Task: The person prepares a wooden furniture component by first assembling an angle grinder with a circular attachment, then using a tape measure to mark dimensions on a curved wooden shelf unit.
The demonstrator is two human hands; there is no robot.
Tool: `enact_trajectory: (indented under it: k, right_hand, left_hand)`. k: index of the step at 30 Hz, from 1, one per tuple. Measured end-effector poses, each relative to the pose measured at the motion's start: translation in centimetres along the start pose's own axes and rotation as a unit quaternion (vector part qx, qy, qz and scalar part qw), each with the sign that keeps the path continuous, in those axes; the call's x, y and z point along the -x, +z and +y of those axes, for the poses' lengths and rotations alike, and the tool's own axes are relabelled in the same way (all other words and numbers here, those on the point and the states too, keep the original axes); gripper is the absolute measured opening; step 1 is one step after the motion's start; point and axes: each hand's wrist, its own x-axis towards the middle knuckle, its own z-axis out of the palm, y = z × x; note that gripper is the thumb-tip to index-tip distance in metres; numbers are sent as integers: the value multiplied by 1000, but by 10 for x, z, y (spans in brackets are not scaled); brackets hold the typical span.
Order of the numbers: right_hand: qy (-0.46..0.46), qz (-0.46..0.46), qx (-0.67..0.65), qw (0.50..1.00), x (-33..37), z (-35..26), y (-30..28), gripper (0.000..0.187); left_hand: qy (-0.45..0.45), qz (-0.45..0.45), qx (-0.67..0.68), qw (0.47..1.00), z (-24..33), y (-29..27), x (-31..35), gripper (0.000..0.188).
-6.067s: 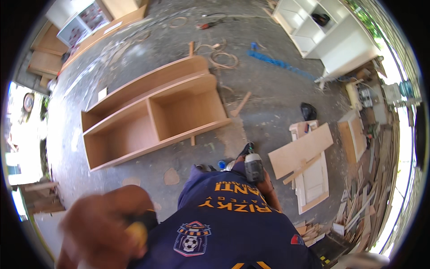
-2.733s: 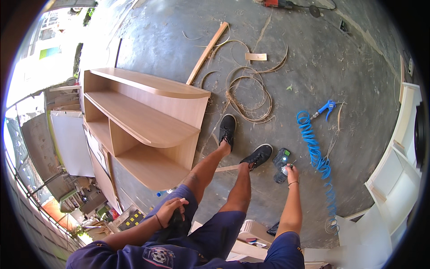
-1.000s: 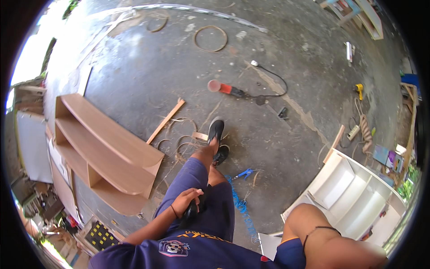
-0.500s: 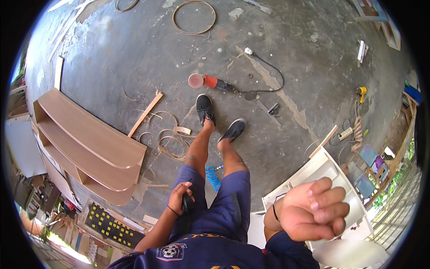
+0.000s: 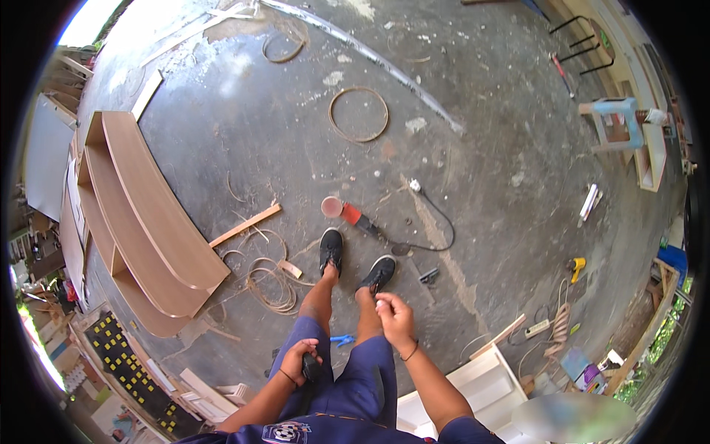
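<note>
My left hand rests over my left thigh, its fingers wrapped round a small black object whose kind I cannot make out. In front of my right shin is my right hand, fingers curled in with thumb and forefinger together. A tiny pale spot shows at its fingertips; whether it is a held thing or a nail is unclear. On the floor ahead of my shoes lies a red and black disc sander with a round pinkish pad and a black cord.
A curved brown shelf unit lies at left, with a wood strip beside it. Coils of edging strip lie near my left foot. At right are a white cabinet, a yellow tool and a power strip.
My right hand has come down from the right side to the front of my legs. The view has shifted, showing more floor ahead. My left hand keeps its grip on the black object.
</note>
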Motion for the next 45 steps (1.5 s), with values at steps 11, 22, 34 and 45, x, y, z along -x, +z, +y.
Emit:
enact_trajectory:
  k: [11,22,34,45]
  right_hand:
    - [104,-12,107,989,-97,168,-2,13]
    - [114,-82,420,896,-333,255,82,67]
    - [97,-112,356,923,-327,282,117,65]
    - [-26,-422,64,904,-199,156,20,64]
  left_hand:
    - [-63,-95,59,992,-11,-15,-23,28]
    - [-128,-118,111,978,22,-18,-56,52]
    - [-162,-193,168,953,-1,-43,-71,50]
    - [106,-220,-190,951,85,48,-268,67]
